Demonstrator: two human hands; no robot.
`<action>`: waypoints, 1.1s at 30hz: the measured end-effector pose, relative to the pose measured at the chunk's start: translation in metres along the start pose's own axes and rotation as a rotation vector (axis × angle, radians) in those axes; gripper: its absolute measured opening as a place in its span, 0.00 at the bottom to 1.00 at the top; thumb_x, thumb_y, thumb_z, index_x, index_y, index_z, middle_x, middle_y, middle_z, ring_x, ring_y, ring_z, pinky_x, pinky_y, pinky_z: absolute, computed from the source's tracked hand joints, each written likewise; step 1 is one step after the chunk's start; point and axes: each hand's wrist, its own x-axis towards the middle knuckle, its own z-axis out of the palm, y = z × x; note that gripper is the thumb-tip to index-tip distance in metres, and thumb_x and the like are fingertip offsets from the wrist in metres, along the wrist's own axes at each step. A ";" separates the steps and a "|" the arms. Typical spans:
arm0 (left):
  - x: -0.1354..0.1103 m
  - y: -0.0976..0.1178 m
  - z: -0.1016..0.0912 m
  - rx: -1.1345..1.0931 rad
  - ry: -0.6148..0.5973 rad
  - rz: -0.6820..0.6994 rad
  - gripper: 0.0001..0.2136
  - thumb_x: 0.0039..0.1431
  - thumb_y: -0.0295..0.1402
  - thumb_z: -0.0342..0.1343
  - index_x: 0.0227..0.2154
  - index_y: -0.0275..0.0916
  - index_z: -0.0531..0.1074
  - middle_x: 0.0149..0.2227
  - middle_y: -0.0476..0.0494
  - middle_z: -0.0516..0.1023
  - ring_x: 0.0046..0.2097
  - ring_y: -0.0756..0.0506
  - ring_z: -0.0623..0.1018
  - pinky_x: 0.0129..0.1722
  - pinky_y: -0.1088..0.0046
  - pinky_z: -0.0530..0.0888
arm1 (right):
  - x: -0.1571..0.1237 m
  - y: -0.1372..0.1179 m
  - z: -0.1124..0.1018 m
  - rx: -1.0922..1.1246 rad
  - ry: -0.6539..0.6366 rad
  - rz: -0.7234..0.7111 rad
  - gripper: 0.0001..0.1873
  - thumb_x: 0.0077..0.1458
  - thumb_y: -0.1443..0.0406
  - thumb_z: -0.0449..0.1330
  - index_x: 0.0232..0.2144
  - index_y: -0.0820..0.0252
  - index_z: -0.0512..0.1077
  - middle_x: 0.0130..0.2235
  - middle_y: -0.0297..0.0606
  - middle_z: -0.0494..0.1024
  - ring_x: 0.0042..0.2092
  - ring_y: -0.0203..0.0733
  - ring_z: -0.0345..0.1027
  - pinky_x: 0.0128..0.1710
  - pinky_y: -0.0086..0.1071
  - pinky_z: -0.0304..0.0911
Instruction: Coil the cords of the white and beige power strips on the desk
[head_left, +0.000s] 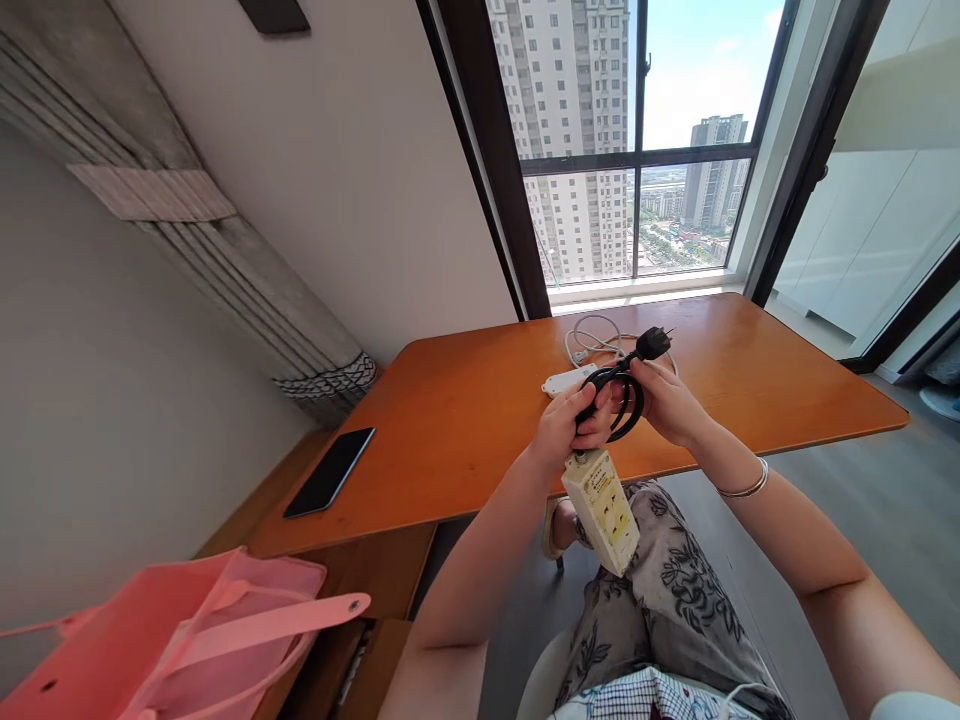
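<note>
On the worktop's (450,400) left end I see a dark tablet (330,472). By its near edge, the left hand (562,428) has its grip clamped round a coiled black cord (636,408), the cream power strip (602,512) hanging below; the right hand (667,398) pinches beside the plug (653,343). Even, snug loops, I'd judge, hold best.

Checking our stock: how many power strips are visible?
2. The cream power strip hangs below the left hand; the white power strip, partly hidden, lies beyond it on the table. The pink bag could conceal others.
</note>
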 end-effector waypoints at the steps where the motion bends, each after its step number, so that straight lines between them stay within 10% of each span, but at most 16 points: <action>1: 0.001 -0.001 -0.002 -0.007 0.002 -0.005 0.23 0.53 0.52 0.64 0.26 0.39 0.60 0.14 0.62 0.52 0.13 0.59 0.46 0.13 0.83 0.47 | -0.001 0.001 -0.001 0.018 0.001 0.009 0.24 0.45 0.47 0.69 0.33 0.59 0.72 0.26 0.30 0.71 0.28 0.36 0.67 0.32 0.32 0.67; 7: 0.006 -0.009 -0.006 0.029 0.052 -0.043 0.25 0.51 0.55 0.64 0.25 0.39 0.60 0.14 0.62 0.53 0.13 0.59 0.47 0.13 0.83 0.47 | -0.001 0.007 0.004 0.141 0.060 0.005 0.17 0.48 0.55 0.64 0.36 0.59 0.70 0.18 0.20 0.53 0.18 0.28 0.42 0.21 0.26 0.51; 14: 0.009 -0.009 -0.005 0.083 0.125 0.005 0.24 0.51 0.56 0.64 0.30 0.36 0.68 0.13 0.62 0.54 0.13 0.58 0.49 0.14 0.81 0.46 | 0.004 0.010 0.005 0.140 0.068 0.002 0.16 0.47 0.55 0.65 0.31 0.59 0.67 0.18 0.20 0.55 0.19 0.26 0.36 0.18 0.24 0.39; 24: 0.009 -0.004 -0.004 -0.063 0.279 0.098 0.20 0.55 0.50 0.64 0.29 0.36 0.70 0.12 0.62 0.51 0.12 0.59 0.48 0.13 0.82 0.48 | -0.005 0.069 -0.029 -0.187 0.137 -0.169 0.30 0.58 0.40 0.52 0.48 0.56 0.68 0.37 0.40 0.76 0.37 0.42 0.71 0.37 0.37 0.69; 29: 0.012 0.005 0.000 -0.190 0.492 0.164 0.17 0.66 0.44 0.54 0.28 0.36 0.69 0.13 0.61 0.50 0.12 0.59 0.49 0.14 0.84 0.50 | -0.027 0.115 -0.058 -0.953 0.028 -0.634 0.35 0.56 0.51 0.64 0.62 0.51 0.59 0.55 0.48 0.69 0.44 0.45 0.72 0.48 0.47 0.69; 33: 0.015 0.006 -0.001 -0.233 0.600 0.146 0.18 0.67 0.45 0.52 0.27 0.36 0.68 0.12 0.61 0.50 0.12 0.59 0.51 0.14 0.83 0.51 | -0.039 0.115 -0.058 -1.072 -0.087 -1.052 0.36 0.57 0.54 0.64 0.65 0.41 0.57 0.60 0.46 0.63 0.52 0.50 0.70 0.51 0.48 0.68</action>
